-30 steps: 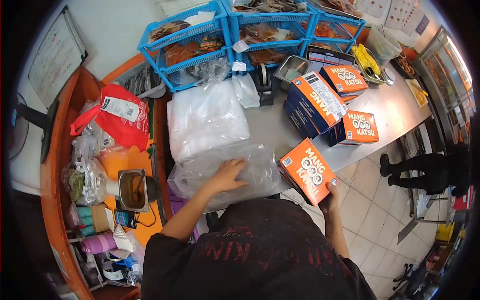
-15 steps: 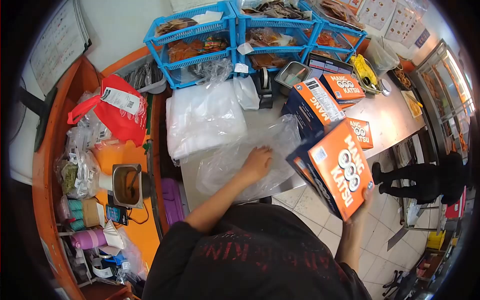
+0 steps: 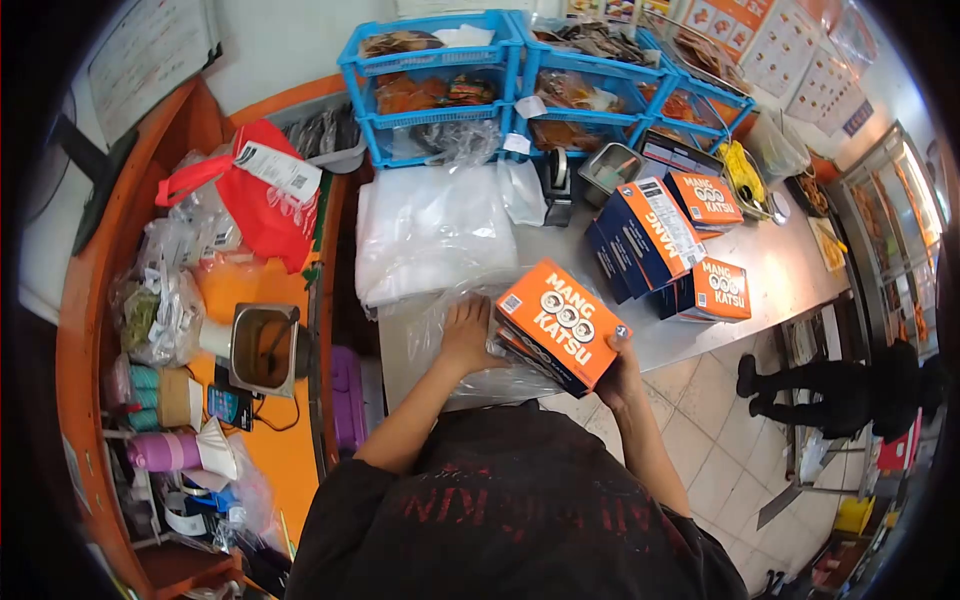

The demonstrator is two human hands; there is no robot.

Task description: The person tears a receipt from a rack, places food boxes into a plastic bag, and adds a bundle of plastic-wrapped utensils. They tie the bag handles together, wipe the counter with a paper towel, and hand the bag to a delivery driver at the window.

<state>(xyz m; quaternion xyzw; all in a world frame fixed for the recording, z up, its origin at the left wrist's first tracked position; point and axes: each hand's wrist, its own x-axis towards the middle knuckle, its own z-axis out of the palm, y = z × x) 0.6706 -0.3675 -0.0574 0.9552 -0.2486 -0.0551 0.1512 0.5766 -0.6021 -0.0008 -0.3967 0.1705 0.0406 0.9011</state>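
An orange and dark blue box [image 3: 556, 322] is above the front of the metal table, over a clear plastic bag [image 3: 430, 325]. My right hand [image 3: 620, 372] grips the box at its right side. Beside the box's left side, my left hand [image 3: 468, 338] lies on the plastic bag with its fingers spread. Farther right on the table stand a taller box [image 3: 640, 240] with a white label, a small box [image 3: 705, 200] behind it and another small box [image 3: 715, 290] nearer the edge.
White plastic bags [image 3: 430, 235] lie at the table's back left, below blue baskets [image 3: 430, 65]. A tape dispenser [image 3: 558, 190] stands beside them. On the left are a red bag [image 3: 270, 195] and a metal container [image 3: 265, 350]. Another person [image 3: 840, 385] stands at the right.
My right hand has brought the box leftward over the plastic bag. My left hand has shifted slightly left, with its fingers spread. The camera view has also moved a little.
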